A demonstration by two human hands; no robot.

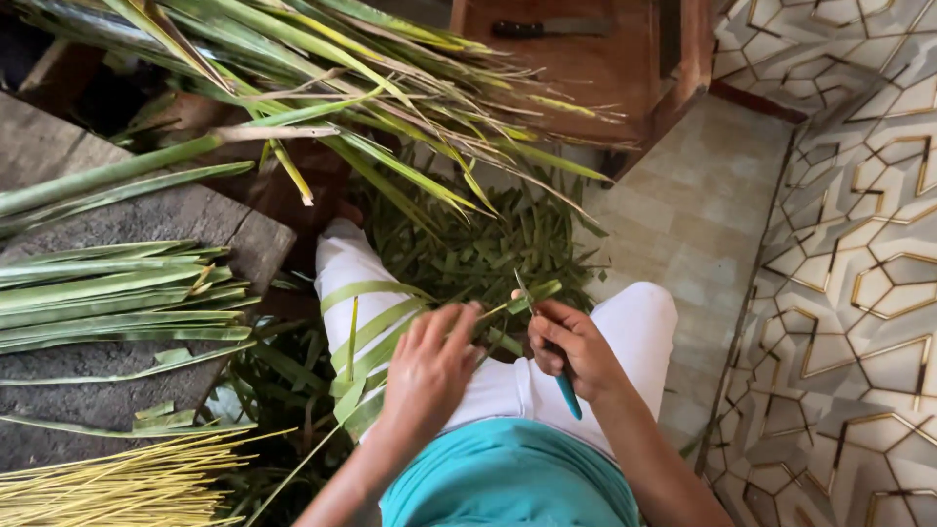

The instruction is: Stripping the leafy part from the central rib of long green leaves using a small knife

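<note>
My left hand (434,361) grips a long green palm leaflet (376,337) that loops down over my white-trousered lap. My right hand (571,346) is closed around a small knife with a teal handle (568,395); its thin blade (524,293) points up and meets the leaflet's tip between the two hands. Both hands sit close together above my knees.
A heap of cut green leaf strips (488,244) lies on the floor ahead. Palm fronds (342,78) arch across the top. Stripped leaflets (107,298) rest on a grey slab at left, yellow midrib sticks (117,483) below. A wooden stool (595,59) holds a dark knife (551,27).
</note>
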